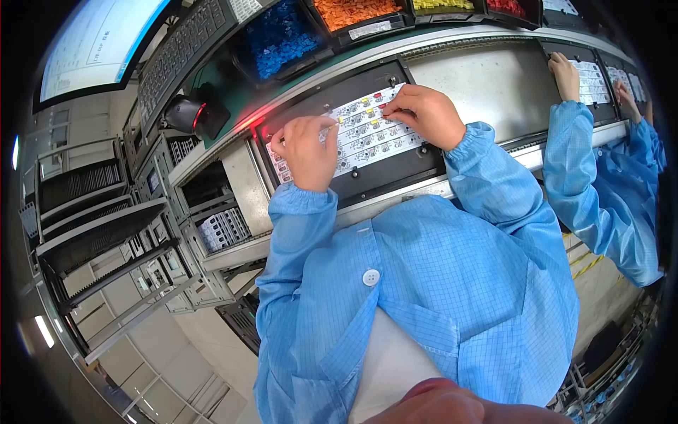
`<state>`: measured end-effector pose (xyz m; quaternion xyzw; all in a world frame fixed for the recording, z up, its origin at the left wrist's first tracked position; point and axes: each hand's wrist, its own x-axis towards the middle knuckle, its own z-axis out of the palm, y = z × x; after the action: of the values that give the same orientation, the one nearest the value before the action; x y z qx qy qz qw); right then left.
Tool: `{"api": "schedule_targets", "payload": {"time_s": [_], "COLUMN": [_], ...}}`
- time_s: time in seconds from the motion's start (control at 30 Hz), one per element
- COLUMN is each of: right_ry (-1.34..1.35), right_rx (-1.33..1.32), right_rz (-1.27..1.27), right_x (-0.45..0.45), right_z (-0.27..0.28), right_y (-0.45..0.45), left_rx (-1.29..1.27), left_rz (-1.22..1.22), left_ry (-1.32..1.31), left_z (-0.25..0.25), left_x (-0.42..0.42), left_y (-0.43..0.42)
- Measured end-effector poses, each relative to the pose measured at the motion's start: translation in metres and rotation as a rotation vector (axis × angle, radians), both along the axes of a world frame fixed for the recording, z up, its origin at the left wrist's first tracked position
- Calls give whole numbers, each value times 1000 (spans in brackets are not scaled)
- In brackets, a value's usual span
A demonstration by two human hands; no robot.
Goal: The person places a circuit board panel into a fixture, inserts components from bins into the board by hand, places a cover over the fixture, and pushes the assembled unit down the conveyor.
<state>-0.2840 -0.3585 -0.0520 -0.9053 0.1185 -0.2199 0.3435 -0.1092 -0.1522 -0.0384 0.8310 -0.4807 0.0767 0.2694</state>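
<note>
Desk (244, 99) runs along the far side, colored-part bins lined up beyond the work. On the near side, between metal rails, a black tray (392, 177) lies flat in front of the person's torso.

White boards (381, 145) sit in the tray, several narrow strips side by side. Long axis runs across the body at a slant, right ends farther forward than left ends. Both hands are at them: left hand (307, 152) over the left portion, covering some of it; right hand (431, 116) coming in from the right, over the far right portion.

Left grip: fingers curled, thumb and forefinger a small gap apart at most, tips beside a yellow part (339, 119). Whether that part is held or only lies under the tips, cannot tell.

Right grip: thumb and forefinger drawn nearly together, tips pointing left, at a red part (384, 107). Contact looks likely; a firm hold cannot be made out. The red part lies to the right of the yellow one and slightly farther forward, so the right hand is the nearer to it, the left hand to the yellow.
</note>
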Motion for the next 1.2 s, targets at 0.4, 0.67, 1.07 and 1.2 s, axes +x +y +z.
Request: {"api": "schedule_targets", "payload": {"time_s": [0.4, 0.67, 1.07, 1.2], "right_ry": [19, 4, 38, 43], "right_rx": [-30, -26, -22, -59], "right_rz": [6, 18, 2, 13], "right_x": [0, -2, -4, -4], "right_z": [1, -2, -3, 0], "right_y": [-5, -8, -11, -13], "left_rx": [-38, -42, -40, -49], "left_rz": [-89, -189, -199, -205], "left_ry": [170, 159, 148, 157], "left_z": [5, 6, 6, 7], "left_x": [-22, -37, -45, -47], "left_y": [-3, -13, -24, -27]}}
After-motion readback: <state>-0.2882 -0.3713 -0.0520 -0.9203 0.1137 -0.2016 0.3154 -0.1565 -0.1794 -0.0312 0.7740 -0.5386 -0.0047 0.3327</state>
